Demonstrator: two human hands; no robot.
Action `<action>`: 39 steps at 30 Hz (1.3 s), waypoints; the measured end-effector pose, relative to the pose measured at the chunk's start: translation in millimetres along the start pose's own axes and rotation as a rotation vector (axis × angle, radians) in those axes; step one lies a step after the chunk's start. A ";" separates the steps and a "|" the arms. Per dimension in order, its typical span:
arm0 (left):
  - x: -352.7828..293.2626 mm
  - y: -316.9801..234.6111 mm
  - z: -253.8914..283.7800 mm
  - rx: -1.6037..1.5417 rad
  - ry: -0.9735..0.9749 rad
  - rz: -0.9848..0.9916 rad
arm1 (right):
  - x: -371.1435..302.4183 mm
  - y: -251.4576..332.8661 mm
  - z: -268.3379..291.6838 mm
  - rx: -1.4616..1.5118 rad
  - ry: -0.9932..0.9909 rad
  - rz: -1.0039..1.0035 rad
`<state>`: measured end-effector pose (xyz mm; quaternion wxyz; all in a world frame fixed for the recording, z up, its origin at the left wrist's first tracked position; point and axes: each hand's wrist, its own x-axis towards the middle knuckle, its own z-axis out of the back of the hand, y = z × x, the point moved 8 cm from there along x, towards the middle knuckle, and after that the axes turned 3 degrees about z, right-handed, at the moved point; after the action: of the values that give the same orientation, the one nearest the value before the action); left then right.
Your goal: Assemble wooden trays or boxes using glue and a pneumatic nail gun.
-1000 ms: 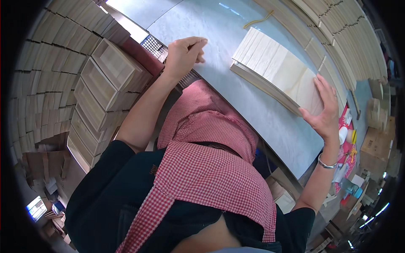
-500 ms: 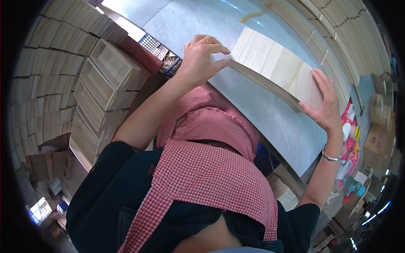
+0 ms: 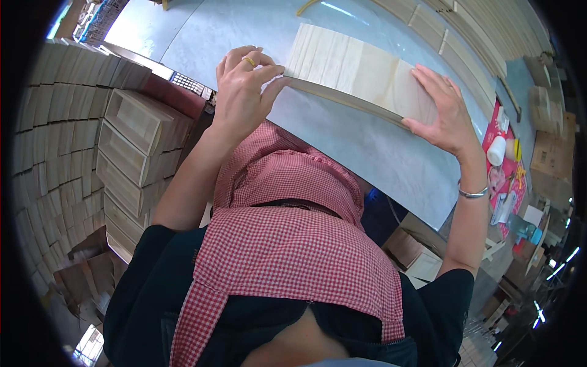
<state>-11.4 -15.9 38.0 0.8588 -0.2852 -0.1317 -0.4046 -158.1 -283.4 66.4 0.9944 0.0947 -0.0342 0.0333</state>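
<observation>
A pale rectangular wooden piece (image 3: 358,70) with straight grain lies across the grey-white tabletop (image 3: 342,137). Its broad face is up and a narrow darker side shows toward me; whether it is a hollow box or a solid board I cannot tell. At its left end my left hand (image 3: 244,85), with a gold ring, has thumb and index finger closed about the near corner. My right hand (image 3: 443,113) spans the right end, thumb at the near edge and fingers over the far edge. A silver bracelet circles that wrist.
Stacked open wooden boxes (image 3: 131,122) rise left of the table beside a wall of piled wooden pieces (image 3: 46,140). A curved yellow strip (image 3: 307,6) lies at the far side. Long wooden pieces (image 3: 428,27) line the far right; a white roll (image 3: 496,150) sits on pink cloth.
The view has shifted, so the table and its surroundings sit differently in the picture. Both hands stay at the ends of the wooden piece, with their grip little changed.
</observation>
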 end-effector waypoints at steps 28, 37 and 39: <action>-60.8 -4.8 39.4 -1.934 0.239 0.689 | 59.5 190.8 0.4 0.498 -0.585 0.170; -68.7 -5.3 59.4 -1.438 0.319 0.586 | 75.0 209.3 -6.0 0.291 -0.342 0.286; -69.2 -7.3 63.7 -1.190 0.381 0.499 | 78.5 213.8 -13.8 0.226 -0.251 0.307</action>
<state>-60.9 61.3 60.4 0.6313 -0.6555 0.3373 -0.2407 -94.7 -66.6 98.5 0.9486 0.2027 -0.1679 0.1757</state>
